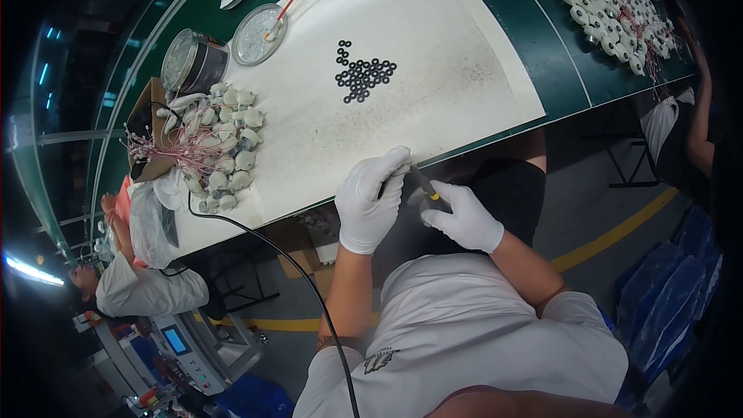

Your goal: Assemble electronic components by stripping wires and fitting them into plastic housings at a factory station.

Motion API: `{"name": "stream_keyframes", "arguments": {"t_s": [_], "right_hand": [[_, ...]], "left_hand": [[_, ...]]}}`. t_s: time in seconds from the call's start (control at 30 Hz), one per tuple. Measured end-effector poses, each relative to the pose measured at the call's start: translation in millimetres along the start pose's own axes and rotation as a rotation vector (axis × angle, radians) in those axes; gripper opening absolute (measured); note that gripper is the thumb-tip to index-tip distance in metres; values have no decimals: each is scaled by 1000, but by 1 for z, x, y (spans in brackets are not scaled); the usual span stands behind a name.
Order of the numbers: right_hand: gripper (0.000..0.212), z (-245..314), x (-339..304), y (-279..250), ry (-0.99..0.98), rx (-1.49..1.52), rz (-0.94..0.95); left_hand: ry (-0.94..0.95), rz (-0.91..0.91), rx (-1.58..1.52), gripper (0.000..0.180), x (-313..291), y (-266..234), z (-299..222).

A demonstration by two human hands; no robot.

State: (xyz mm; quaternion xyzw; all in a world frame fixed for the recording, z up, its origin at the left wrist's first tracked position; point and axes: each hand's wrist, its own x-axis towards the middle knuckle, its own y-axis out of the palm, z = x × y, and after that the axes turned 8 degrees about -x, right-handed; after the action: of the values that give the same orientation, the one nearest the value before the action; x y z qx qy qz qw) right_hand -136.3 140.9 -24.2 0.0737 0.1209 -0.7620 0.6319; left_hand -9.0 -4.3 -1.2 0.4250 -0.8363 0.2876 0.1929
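My left hand (371, 197), in a white glove, is closed with its fingertips pinched together just off the table's front edge. Whatever lies in that pinch is too small to make out. Close beside it, my right hand (464, 218), also gloved, grips a slim dark tool with a yellow band (433, 196). The tool's tip points up toward my left fingertips; its exact kind is unclear. Beyond my hands, small black rings (368, 77) lie in a loose cluster on the white sheet (445, 54).
Round cream-coloured parts with pink wires (232, 135) are heaped at left; more such parts (607, 11) lie far right. A round dish (260, 35) with a red stick and a tin (197, 62) stand back left. A black cable (298, 263) passes my left arm. Other people sit either side.
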Motion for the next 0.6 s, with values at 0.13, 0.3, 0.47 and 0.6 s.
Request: {"name": "stream_keyframes", "arguments": {"t_s": [0.13, 0.3, 0.47, 0.6], "right_hand": [[22, 3, 0, -1, 7, 2, 7], [21, 8, -1, -2, 23, -23, -7], [19, 11, -1, -1, 41, -18, -20], [14, 11, -2, 0, 64, -6, -30]], "left_hand": [[-14, -1, -23, 37, -1, 0, 1], [-12, 10, -4, 37, 0, 0, 0], [-9, 10, 1, 37, 0, 0, 1], [-3, 10, -9, 37, 0, 0, 1]]}}
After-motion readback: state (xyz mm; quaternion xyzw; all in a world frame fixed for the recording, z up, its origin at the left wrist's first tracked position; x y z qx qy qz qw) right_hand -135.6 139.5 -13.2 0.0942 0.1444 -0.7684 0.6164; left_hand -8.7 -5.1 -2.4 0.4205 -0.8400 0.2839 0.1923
